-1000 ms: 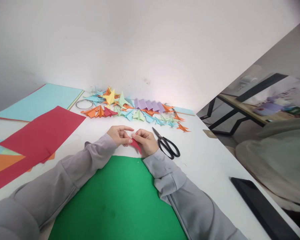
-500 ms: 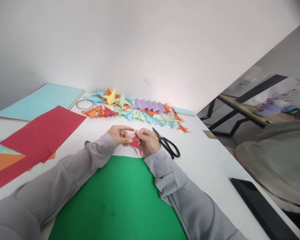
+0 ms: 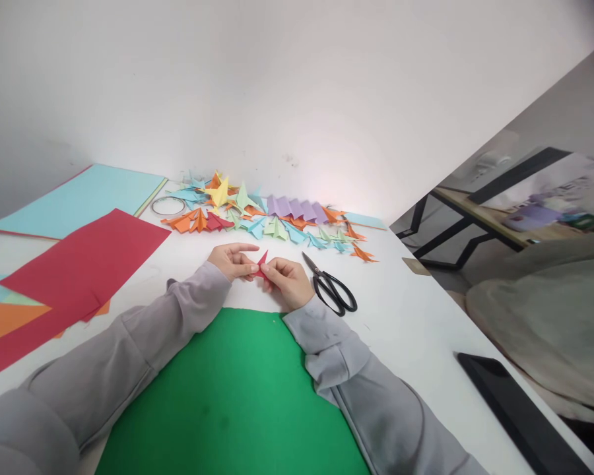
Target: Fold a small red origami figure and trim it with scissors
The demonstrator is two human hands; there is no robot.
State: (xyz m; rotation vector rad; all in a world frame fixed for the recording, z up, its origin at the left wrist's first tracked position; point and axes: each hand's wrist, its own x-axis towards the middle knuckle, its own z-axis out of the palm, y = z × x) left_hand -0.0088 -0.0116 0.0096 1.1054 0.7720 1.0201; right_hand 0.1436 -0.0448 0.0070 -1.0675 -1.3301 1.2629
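Observation:
A small folded red paper piece (image 3: 262, 259) is pinched between my two hands, above the white table just beyond the green sheet (image 3: 237, 389). My left hand (image 3: 232, 261) grips its left side between thumb and fingers, with the index finger stretched out over it. My right hand (image 3: 288, 280) pinches its right side, thumb on top. One pointed tip sticks up between the hands; the lower part is mostly covered by fingers. Black-handled scissors (image 3: 332, 290) lie right beside my right hand, blades pointing away from me.
Folded paper shapes (image 3: 277, 227) in several colours line the wall, with a pleated purple paper (image 3: 297, 209) among them. Red sheets (image 3: 92, 257) and a light blue sheet (image 3: 89, 198) lie left, near a thin ring (image 3: 168, 206). A black flat device (image 3: 515, 402) rests at right.
The red paper has turned in my fingers: its point hung downward before and now a tip points up. My right hand has shifted slightly left and down.

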